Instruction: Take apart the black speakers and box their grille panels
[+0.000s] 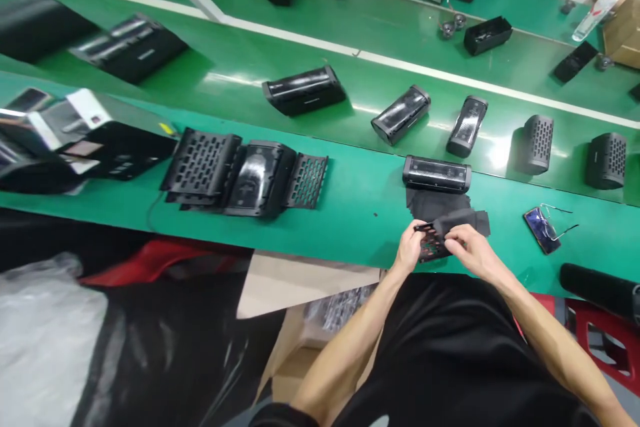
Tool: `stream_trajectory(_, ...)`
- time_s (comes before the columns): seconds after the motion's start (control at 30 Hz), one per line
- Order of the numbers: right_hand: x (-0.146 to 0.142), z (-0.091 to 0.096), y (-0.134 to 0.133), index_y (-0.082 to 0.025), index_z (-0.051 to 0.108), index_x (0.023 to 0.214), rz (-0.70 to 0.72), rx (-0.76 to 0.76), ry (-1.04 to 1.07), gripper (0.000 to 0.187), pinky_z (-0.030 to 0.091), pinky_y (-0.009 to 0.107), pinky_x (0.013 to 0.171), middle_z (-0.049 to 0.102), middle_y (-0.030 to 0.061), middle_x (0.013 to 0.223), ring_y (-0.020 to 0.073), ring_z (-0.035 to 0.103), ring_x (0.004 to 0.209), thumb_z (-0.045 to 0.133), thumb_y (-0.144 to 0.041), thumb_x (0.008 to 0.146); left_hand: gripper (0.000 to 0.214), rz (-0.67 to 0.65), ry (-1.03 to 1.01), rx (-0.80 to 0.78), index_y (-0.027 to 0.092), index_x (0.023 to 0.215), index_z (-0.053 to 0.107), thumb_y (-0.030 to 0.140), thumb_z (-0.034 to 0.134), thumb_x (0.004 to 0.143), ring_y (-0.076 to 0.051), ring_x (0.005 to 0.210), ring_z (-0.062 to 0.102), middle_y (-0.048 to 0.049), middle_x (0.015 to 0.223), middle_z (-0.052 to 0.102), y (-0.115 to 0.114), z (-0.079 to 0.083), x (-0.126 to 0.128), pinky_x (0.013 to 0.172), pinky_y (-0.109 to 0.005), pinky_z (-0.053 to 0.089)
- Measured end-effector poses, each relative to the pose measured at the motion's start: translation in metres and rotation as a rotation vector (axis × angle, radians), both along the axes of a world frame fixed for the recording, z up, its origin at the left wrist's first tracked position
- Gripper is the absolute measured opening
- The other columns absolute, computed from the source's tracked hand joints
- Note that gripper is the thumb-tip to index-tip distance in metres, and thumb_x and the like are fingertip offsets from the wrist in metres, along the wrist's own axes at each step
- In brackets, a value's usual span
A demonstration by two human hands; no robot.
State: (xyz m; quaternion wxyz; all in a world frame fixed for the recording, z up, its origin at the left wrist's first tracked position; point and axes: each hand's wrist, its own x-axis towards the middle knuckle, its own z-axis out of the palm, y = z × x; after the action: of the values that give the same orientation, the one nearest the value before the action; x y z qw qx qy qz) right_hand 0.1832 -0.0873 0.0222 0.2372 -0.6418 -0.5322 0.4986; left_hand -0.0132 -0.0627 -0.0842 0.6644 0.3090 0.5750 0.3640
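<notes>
Presently, watching remotely through the head camera, I'm clamping the perforated panel (431, 248) by its edge in my left hand (410, 247), apparently for steadiness, on the speaker housing's (437, 173) near side. My right hand (470, 250) is touching one black sheet (454, 219); whether it's pinching, I can't tell. More sheets, overlapping and so uncounted, are lying between panel and housing, probably for easy reach. Right of the housing, one phone (539, 225) is lying under one pair of glasses (553, 231). Beyond it, seven speaker units (401, 115) are lining the belt's (357, 90) near lane.
</notes>
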Motion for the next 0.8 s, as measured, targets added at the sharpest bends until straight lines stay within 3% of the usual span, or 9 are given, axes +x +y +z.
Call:
stream_trajectory(0.07,0.005,-0.005,-0.003,-0.027,0.077,0.096,-0.065,-0.010,-0.042,0.034,0.055,0.045,0.092,0.073,0.0091,0.105,0.0277,0.067,0.091,0.066,-0.059,0.094,0.020,-0.020,0.045,0.058,0.024,0.084,0.066,0.036,0.059,0.070,-0.024,0.083,0.060,-0.0008,0.079,0.065,0.001,0.001,0.003,0.077,-0.035,0.050)
stream_trajectory(0.13,0.024,-0.009,-0.005,-0.026,0.075,0.100,-0.248,0.035,-0.141,0.038,0.055,0.046,0.092,0.073,0.0094,0.104,0.0285,0.066,0.092,0.070,-0.063,0.092,0.021,-0.029,0.038,0.059,0.024,0.084,0.066,0.034,0.056,0.069,-0.023,0.080,0.056,0.0000,0.077,0.062,0.002,0.004,0.003,0.075,-0.034,0.047)
stream_trajectory(0.23,0.054,-0.018,-0.003,-0.025,0.071,0.112,-0.435,-0.029,-0.120,0.060,0.057,0.048,0.093,0.075,0.0113,0.112,0.0317,0.067,0.100,0.085,-0.070,0.075,0.022,-0.042,-0.028,0.052,0.023,0.084,0.067,0.034,0.057,0.067,-0.023,0.080,0.056,-0.0002,0.077,0.062,0.003,0.011,0.002,0.073,-0.034,0.047)
stream_trajectory(0.33,0.063,-0.029,-0.002,-0.023,0.072,0.111,-0.420,-0.233,0.225,0.067,0.059,0.049,0.094,0.080,0.0100,0.105,0.0332,0.073,0.102,0.088,-0.073,0.069,0.030,-0.025,-0.247,-0.044,0.022,0.093,0.067,0.040,0.064,0.070,-0.025,0.080,0.062,-0.0017,0.082,0.068,0.003,0.018,0.005,0.075,-0.036,0.052)
stream_trajectory(0.43,0.058,-0.032,-0.005,-0.023,0.074,0.103,-0.449,-0.297,0.431,0.060,0.058,0.047,0.096,0.082,0.0073,0.097,0.0309,0.075,0.094,0.092,-0.067,0.068,0.043,-0.046,-0.351,-0.139,0.022,0.105,0.065,0.050,0.078,0.074,-0.023,0.077,0.066,-0.0011,0.084,0.070,0.004,0.024,0.006,0.074,-0.035,0.054)
stream_trajectory(0.5,0.057,-0.031,-0.008,-0.023,0.074,0.103,-0.455,-0.314,0.486,0.058,0.059,0.044,0.092,0.082,0.0061,0.098,0.0285,0.075,0.090,0.096,-0.060,0.063,0.049,-0.085,-0.278,-0.123,0.022,0.106,0.064,0.048,0.087,0.071,-0.019,0.074,0.064,0.0011,0.082,0.068,0.004,0.027,0.004,0.071,-0.030,0.053)
stream_trajectory(0.6,0.062,-0.031,-0.013,-0.023,0.072,0.105,-0.413,-0.369,0.498,0.061,0.057,0.035,0.074,0.081,0.0052,0.098,0.0237,0.072,0.081,0.100,-0.051,0.058,0.055,-0.141,-0.229,-0.105,0.020,0.112,0.065,0.038,0.091,0.067,-0.017,0.075,0.065,0.0013,0.084,0.070,0.005,0.032,-0.001,0.071,-0.027,0.052)
stream_trajectory(0.7,0.068,-0.036,-0.017,-0.022,0.067,0.094,-0.404,-0.439,0.474,0.058,0.045,0.028,0.057,0.075,0.0020,0.083,0.0167,0.061,0.064,0.098,-0.060,0.062,0.058,-0.154,-0.256,-0.150,0.019,0.118,0.065,0.032,0.087,0.066,-0.017,0.075,0.067,0.0011,0.084,0.072,0.006,0.038,-0.005,0.072,-0.027,0.053)
stream_trajectory(0.8,0.070,-0.042,-0.019,-0.022,0.057,0.079,-0.434,-0.443,0.455,0.063,0.036,0.026,0.051,0.058,-0.0040,0.063,0.0114,0.045,0.053,0.092,-0.073,0.066,0.055,-0.150,-0.279,-0.192,0.019,0.118,0.065,0.035,0.084,0.069,-0.017,0.068,0.067,0.0016,0.080,0.072,0.008,0.042,-0.007,0.068,-0.027,0.054)
